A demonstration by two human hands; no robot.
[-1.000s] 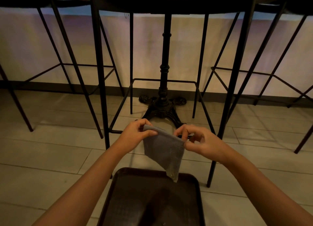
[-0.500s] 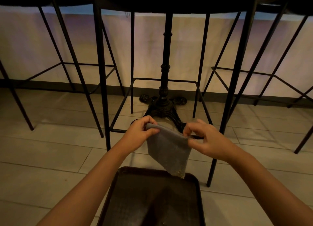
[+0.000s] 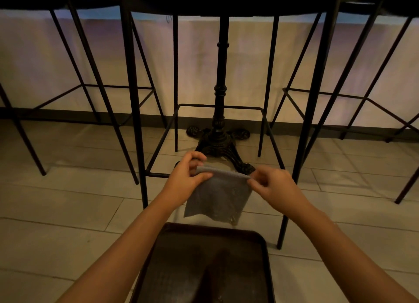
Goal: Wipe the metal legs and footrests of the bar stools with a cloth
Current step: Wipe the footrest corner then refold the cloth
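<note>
Two bare hands hold a grey cloth [image 3: 217, 196] stretched between them, low in front of a black metal stool [image 3: 226, 3]. The left hand [image 3: 187, 178] pinches the cloth's upper left corner between thumb and fingers; the right hand [image 3: 272, 184] pinches the upper right corner. The cloth hangs down flat from its top edge, clear of the floor [image 3: 56, 200], just in front of the stool's front footrest [image 3: 158, 174] and not touching any leg. Behind it stands an ornate pedestal base [image 3: 221, 141]. Below the cloth lies a dark tray [image 3: 204, 268]. More stools [image 3: 90, 53] stand to either side against a pale wall [image 3: 34, 64].
</note>
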